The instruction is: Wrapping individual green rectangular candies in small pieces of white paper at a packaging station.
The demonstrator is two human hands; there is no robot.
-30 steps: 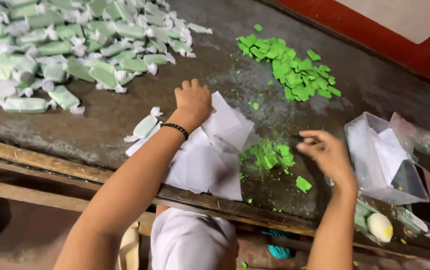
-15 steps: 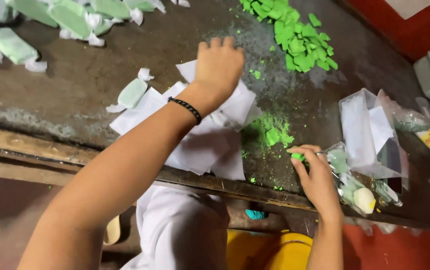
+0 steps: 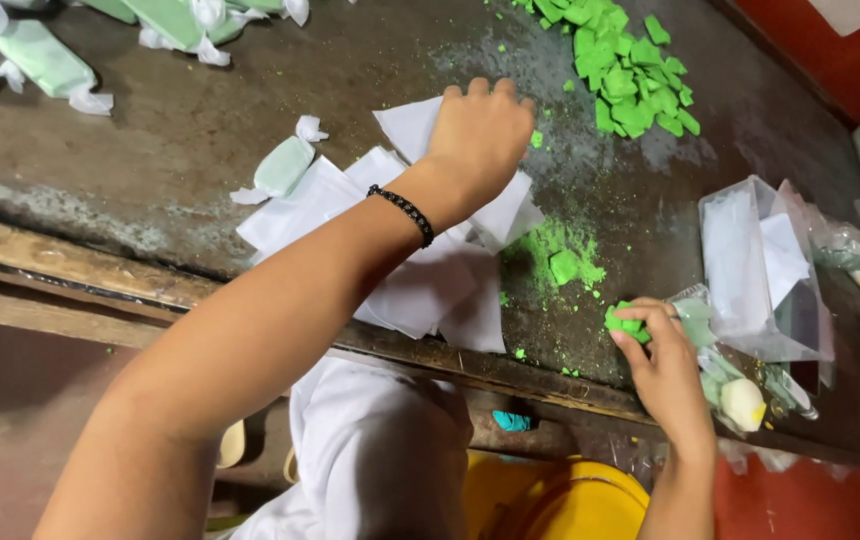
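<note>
Currently mid-wrap: my left hand (image 3: 480,135) lies flat on the white paper sheets (image 3: 420,270), fingers spread, gripping nothing. My right hand (image 3: 662,362) is pinched shut on a green chunk (image 3: 626,322), just right of the sheets. Next, I reckon: peel one sheet free.

Even soft light, sharp, faint shadows.
</note>
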